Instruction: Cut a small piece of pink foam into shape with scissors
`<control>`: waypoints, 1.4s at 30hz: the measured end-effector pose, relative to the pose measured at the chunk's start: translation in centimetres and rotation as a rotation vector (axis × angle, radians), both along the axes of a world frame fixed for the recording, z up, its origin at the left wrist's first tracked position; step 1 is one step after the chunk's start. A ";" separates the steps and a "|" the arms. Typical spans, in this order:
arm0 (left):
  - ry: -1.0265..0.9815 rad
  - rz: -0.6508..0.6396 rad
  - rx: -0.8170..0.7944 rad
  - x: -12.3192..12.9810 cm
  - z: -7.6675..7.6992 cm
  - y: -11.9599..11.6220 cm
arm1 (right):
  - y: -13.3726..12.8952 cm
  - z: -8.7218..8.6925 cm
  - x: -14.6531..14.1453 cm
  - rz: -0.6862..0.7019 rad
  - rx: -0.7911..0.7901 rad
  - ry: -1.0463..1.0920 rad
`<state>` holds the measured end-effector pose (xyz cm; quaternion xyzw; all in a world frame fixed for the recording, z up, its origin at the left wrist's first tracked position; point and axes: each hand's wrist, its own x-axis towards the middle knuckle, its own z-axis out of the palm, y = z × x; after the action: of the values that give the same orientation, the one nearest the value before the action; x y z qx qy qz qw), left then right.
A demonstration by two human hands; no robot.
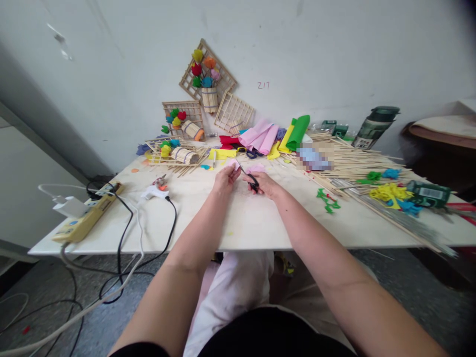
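- Hard to make out: pale pink felt piece (pixel 235 165) pinched in left hand (pixel 225 178), mostly hidden behind the fingers and blurred against the pale tabletop (pixel 253 223).
- Right hand (pixel 265 184) closed around black-handled scissors (pixel 248 177); handles buried in the grip, only the loops' dark edge showing.
- Scissors' long axis slanted, blades pointing up and left toward the pink felt piece, tips touching or just at its edge; whether the blades are parted, cannot tell.
- Both hands near the middle of the tabletop, just in front of the pink felt sheets (pixel 262 136).
- Right of the scissors: heap of bamboo sticks (pixel 353 161), partly covered by a blurred patch; green felt bits (pixel 327 198) nearer.
- Left of the scissors: glue gun (pixel 156 191) with black cord, then a yellow power strip (pixel 87 218) at the tabletop's edge.
- Behind the scissors, against the wall: stick frames with felt flowers (pixel 206 74).
- Lower arms cut off by the bottom border.
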<state>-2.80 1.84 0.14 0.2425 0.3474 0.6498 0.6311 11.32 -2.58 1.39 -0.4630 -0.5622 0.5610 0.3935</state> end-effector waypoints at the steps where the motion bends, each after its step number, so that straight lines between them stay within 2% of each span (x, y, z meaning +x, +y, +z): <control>1: -0.006 0.004 -0.006 0.1 0.0 0.0 | -0.1 0.0 -0.1 -0.005 -0.007 0.016; 19: -0.065 0.034 -0.017 0.4 -0.3 0.3 | -0.4 -0.2 -0.8 -0.062 -0.078 0.142; 35: -0.061 0.050 -0.022 0.4 -0.6 0.6 | -0.1 -0.7 -0.9 -0.064 -0.074 0.127; 42: -0.083 0.047 -0.008 0.4 -0.6 0.5 | -0.4 -0.3 -1.0 -0.068 -0.081 0.135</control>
<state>-2.42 2.30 -0.47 0.2046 0.3293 0.6724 0.6306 10.34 -2.99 1.11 -0.4587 -0.4952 0.5994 0.4302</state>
